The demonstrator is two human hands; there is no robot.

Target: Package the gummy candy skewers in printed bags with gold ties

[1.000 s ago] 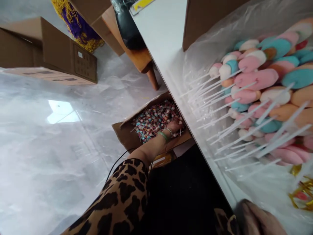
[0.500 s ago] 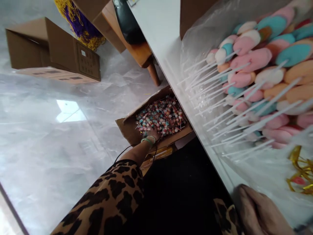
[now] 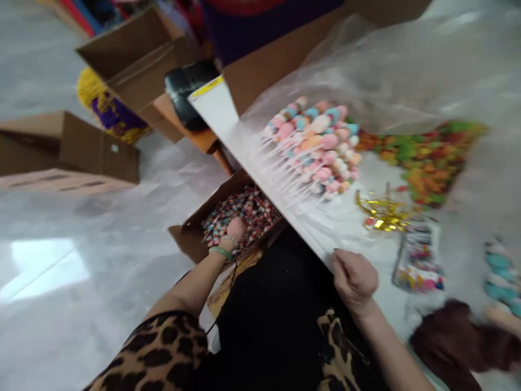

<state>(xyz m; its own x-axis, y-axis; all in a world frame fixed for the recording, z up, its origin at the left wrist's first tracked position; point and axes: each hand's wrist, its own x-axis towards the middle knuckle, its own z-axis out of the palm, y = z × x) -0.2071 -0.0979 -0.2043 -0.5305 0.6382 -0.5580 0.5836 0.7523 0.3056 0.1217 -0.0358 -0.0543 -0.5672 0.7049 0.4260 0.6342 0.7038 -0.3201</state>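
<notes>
My left hand (image 3: 236, 229), with beaded bracelets at the wrist, reaches down into an open cardboard box (image 3: 188, 245) below the table edge. It touches a heap of small wrapped candies on sticks (image 3: 254, 209); its fingers are turned down and blurred. My right hand (image 3: 356, 274) rests closed at the white table's edge (image 3: 301, 231), with nothing visible in it. On the table, beyond that hand, lies a pile of pastel marshmallow skewers (image 3: 319, 138) with white sticks. Gold twist ties (image 3: 385, 214) and a printed pouch (image 3: 420, 258) lie to its right.
Clear plastic (image 3: 391, 70) covers part of the table beside red, orange and green gummy candies (image 3: 431, 155). A dark brown cloth (image 3: 451, 339) lies near a turquoise-and-white skewer (image 3: 502, 277). Open cartons (image 3: 97, 146) and a wooden stool (image 3: 195, 125) stand on the floor.
The view has swung so more of the tabletop shows. My left hand stays in the box, now looking more bunched. My right hand remains closed by the table edge.
</notes>
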